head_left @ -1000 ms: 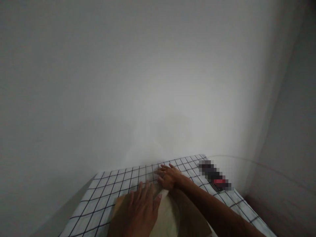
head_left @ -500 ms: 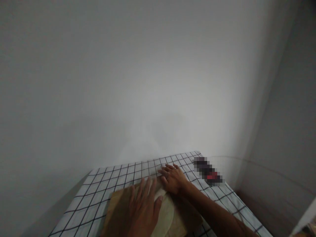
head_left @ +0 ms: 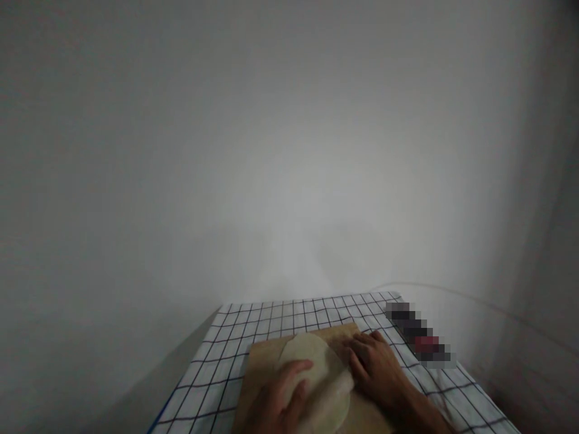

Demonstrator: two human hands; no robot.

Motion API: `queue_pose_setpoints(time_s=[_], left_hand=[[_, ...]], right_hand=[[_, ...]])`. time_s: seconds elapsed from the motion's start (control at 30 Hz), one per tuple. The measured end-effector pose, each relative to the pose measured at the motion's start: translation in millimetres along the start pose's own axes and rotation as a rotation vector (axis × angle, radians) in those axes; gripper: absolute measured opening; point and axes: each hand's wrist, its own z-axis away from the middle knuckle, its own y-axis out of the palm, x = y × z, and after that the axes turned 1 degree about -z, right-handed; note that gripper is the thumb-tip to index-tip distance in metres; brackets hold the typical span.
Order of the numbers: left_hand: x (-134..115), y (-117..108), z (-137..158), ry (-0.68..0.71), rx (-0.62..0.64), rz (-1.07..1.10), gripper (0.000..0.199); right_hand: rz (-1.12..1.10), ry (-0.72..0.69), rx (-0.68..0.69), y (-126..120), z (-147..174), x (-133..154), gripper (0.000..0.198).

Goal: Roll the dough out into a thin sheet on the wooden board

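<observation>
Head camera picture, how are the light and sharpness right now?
Head view: dim overall, wall lighter around its middle, faint shadows lower down; same head view: left hand dark and blurred, right hand soft-edged, pixel blocks masking a dark item beyond.

Left hand (head_left: 281, 401) bare; right hand (head_left: 375, 364), forearm (head_left: 418, 404) bare

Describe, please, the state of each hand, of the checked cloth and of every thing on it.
Checked cloth: spread out.
Wooden board: lying flat on the cloth.
Pale round sheet: flat on the board, partly hidden.
Pale strip: across the sheet, blurred; fold or separate bar, unclear.
Left hand: over the sheet, fingers slightly bent.
Right hand: at the strip's right end, fingers bent.
Pixelated item: masked, state unclear.
</observation>
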Motion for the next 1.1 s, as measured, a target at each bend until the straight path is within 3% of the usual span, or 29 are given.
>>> queue_pose_setpoints(time_s=[0.07,0.17,0.3,0.37,0.5,0.57,0.7,0.87,1.0,1.1], left_hand=[[9,-21,-7,-0.105,-0.006,0.036,0.043],[12,-35,-27,-0.093,0.015,0.011,0.039],[6,-19,-48,-0.065,0.061,-0.193,0.031],[5,-10,-54,-0.089,0.044,-0.194,0.032],[13,-15,-63,-0.179,0.093,0.018,0.050],[16,-26,-65,-0.231,0.167,0.151,0.050],[5,-45,-60,-0.239,0.296,0.373,0.040],[-8,-48,-51,-0.124,0.262,0.582,0.046],[9,-40,-59,-0.183,0.351,0.819,0.054],[26,-40,-69,-0.238,0.455,0.853,0.059]], right_hand=[[-0.034,0.043,-0.005,-1,-12,-6,0.042],[-0.137,0.177,-0.020,-1,-36,-16,0.050],[-0.378,0.392,-0.116,8,-60,-22,0.068],[-0.404,0.442,-0.149,13,-61,-23,0.074],[-0.226,0.473,-0.133,12,-48,-27,0.071],[-0.202,0.484,-0.130,7,-42,-29,0.071],[-0.359,0.533,-0.170,-3,-38,-36,0.081],[-0.458,0.557,-0.231,-7,-37,-42,0.087],[-0.523,0.544,-0.249,-8,-34,-44,0.085],[-0.569,0.547,-0.256,-6,-35,-48,0.080]])
